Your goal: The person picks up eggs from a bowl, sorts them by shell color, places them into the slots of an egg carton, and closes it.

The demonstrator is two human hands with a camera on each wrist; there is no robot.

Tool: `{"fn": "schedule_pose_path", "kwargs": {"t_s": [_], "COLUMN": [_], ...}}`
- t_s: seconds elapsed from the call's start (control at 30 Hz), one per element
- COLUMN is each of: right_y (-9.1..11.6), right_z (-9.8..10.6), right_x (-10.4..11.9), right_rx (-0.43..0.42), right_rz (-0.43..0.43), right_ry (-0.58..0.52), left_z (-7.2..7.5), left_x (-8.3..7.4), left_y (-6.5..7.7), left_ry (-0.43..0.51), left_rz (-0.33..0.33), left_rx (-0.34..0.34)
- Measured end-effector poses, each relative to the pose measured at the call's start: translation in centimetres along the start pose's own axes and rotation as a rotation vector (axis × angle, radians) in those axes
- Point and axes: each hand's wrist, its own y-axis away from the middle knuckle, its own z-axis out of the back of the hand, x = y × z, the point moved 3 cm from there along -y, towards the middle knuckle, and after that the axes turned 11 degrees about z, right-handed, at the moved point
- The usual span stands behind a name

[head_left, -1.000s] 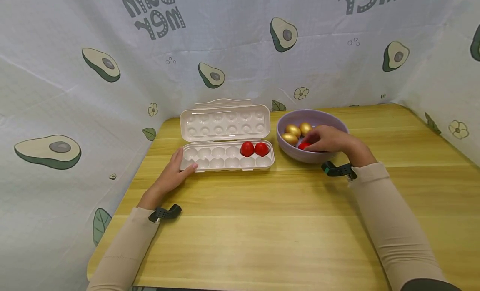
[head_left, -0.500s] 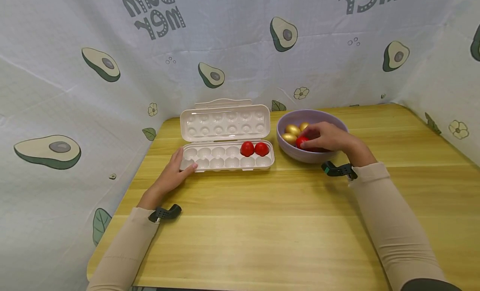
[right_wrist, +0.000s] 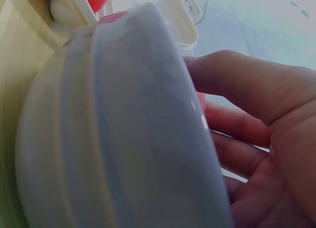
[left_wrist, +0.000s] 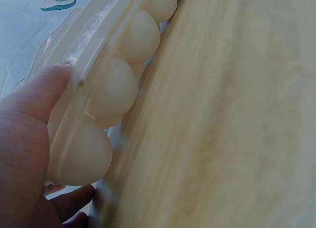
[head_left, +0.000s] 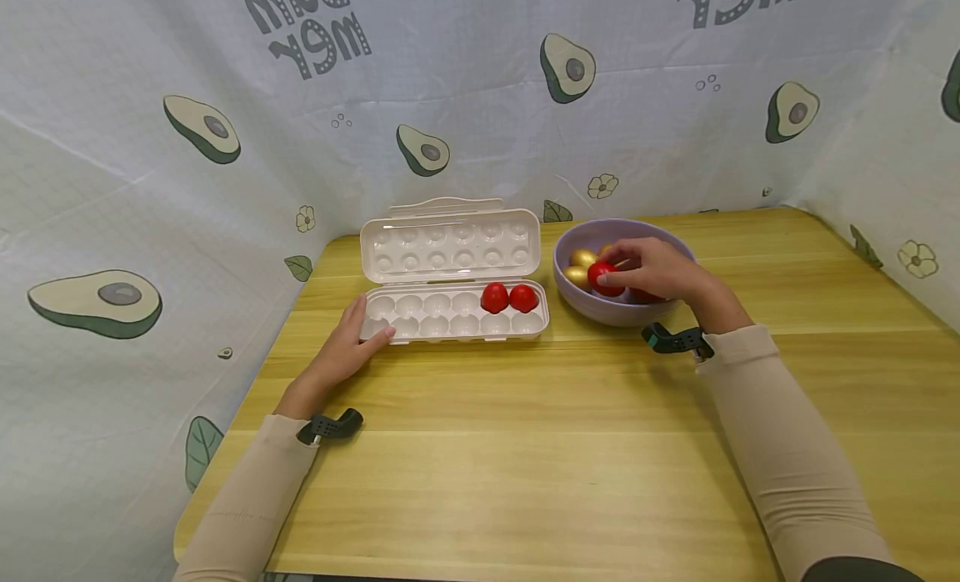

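Note:
My right hand (head_left: 652, 269) reaches into a purple bowl (head_left: 618, 313) and pinches a red egg (head_left: 602, 277) between thumb and fingers, above the gold eggs (head_left: 581, 258). More red shows below the palm, inside the bowl. In the right wrist view the bowl's wall (right_wrist: 143, 119) hides most of the held egg. My left hand (head_left: 343, 347) grips the left end of an open egg box (head_left: 450, 333), its thumb on the rim and its other fingers round the end. Two red eggs (head_left: 494, 298) sit side by side in the box's back row at the right.
The raised box lid (head_left: 450, 248) leans back toward a white cloth backdrop (head_left: 495, 115) printed with avocados. Box and bowl stand close together near the back of the wooden table (head_left: 480, 449).
My right hand has lifted the red egg from deep in the bowl, up and slightly left, so more of it shows. My left hand and the box have stayed put.

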Motion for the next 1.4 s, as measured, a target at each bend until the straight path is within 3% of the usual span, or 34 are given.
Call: {"fn": "schedule_pose_path", "kwargs": {"t_s": [1.4], "right_y": [-0.5], "right_z": [0.1], "right_x": [1.8], "right_rx": [-0.136], "right_rz": [0.054], "right_ry": [-0.073], "left_z": [0.0], "left_x": [0.1], "left_y": [-0.1], "left_ry": [0.001], "left_rz": [-0.005], "left_rx": [-0.011]}}
